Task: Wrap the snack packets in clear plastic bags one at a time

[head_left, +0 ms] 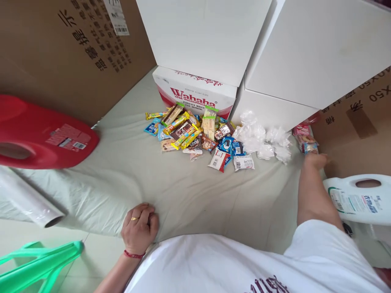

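My left hand (140, 228) rests curled in a fist on the front edge of the cloth-covered surface (195, 195), with no object showing in it. At the far right, my right hand (316, 160) reaches to a blue-and-white snack packet (310, 147) beside a cardboard box. Its fingers are mostly hidden, so I cannot tell whether they grip the packet. Pink packets (303, 131) lie just beyond it. Between my hands, farther back, is a pile of wrapped snacks (186, 130). Several crumpled clear plastic bags (251, 132) lie to the right of that pile.
A Wahaha carton (195, 91) and white boxes (281, 53) stand behind the snacks. Cardboard boxes (61, 61) flank both sides. A red jug (45, 134) and a plastic-film roll (30, 199) lie left, above a green stool (42, 264). A white detergent bottle (360, 199) lies right.
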`<action>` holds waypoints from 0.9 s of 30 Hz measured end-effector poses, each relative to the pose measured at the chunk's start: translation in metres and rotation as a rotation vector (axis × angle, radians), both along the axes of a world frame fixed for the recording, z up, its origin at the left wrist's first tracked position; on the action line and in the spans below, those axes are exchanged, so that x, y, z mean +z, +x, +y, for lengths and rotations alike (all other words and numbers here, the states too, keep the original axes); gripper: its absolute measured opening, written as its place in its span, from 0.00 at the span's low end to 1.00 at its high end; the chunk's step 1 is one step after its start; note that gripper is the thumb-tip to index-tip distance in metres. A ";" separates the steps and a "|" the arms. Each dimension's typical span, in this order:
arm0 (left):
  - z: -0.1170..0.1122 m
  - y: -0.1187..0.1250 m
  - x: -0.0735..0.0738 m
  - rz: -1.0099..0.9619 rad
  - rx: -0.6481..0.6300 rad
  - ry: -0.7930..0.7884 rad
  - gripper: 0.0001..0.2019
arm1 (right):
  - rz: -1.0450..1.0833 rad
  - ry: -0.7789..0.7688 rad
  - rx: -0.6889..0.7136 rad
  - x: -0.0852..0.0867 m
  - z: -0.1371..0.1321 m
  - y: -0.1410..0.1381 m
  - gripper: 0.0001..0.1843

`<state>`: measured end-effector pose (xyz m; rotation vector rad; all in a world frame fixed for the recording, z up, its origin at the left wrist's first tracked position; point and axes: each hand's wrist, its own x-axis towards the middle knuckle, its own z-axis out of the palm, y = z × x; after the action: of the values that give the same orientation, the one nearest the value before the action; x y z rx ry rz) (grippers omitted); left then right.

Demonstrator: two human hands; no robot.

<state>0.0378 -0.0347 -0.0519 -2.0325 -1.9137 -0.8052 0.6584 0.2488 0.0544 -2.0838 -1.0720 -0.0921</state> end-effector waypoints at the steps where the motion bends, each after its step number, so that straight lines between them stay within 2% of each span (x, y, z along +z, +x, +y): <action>1: -0.001 -0.001 -0.001 -0.005 -0.004 -0.001 0.07 | -0.014 0.014 -0.024 -0.004 -0.004 -0.008 0.18; 3: -0.002 -0.002 -0.002 -0.012 -0.011 -0.010 0.07 | -0.006 0.040 -0.037 -0.015 -0.013 -0.030 0.18; 4: -0.002 -0.002 -0.003 -0.014 -0.014 -0.012 0.07 | -0.002 0.039 0.010 -0.021 -0.018 -0.044 0.16; 6: -0.002 -0.002 -0.003 -0.016 -0.021 -0.008 0.07 | 0.009 0.026 0.203 -0.034 -0.027 -0.076 0.15; 8: -0.002 -0.001 -0.002 -0.016 -0.030 0.007 0.07 | 0.012 -0.004 0.446 -0.045 -0.032 -0.109 0.20; 10: -0.001 0.000 0.000 -0.017 -0.034 0.020 0.07 | -0.008 -0.061 0.622 -0.052 -0.030 -0.137 0.25; 13: 0.000 0.001 0.003 -0.052 -0.027 -0.006 0.06 | -0.017 -0.089 0.651 -0.054 -0.021 -0.164 0.18; 15: -0.001 0.000 0.005 -0.133 -0.020 -0.045 0.07 | 0.105 0.009 0.572 -0.050 -0.020 -0.177 0.16; 18: 0.000 0.002 0.011 -0.381 0.013 -0.115 0.06 | 0.501 0.158 0.468 -0.044 -0.035 -0.204 0.19; 19: 0.002 0.005 0.015 -0.489 0.028 -0.150 0.06 | 0.632 0.147 0.476 -0.043 -0.046 -0.217 0.20; 21: 0.010 0.013 0.027 -0.725 0.030 -0.247 0.05 | 0.784 0.032 0.580 -0.042 -0.071 -0.246 0.21; 23: 0.024 0.027 0.041 -0.987 -0.022 -0.388 0.08 | 0.767 -0.080 0.732 -0.044 -0.098 -0.277 0.21; 27: 0.065 0.065 0.064 -1.577 -0.179 -0.732 0.25 | 0.674 -0.117 0.942 -0.049 -0.140 -0.325 0.17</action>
<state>0.1023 0.0304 0.0123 -1.9722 -3.0629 -2.6134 0.3336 0.1089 0.0056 -1.3225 -1.4848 1.0642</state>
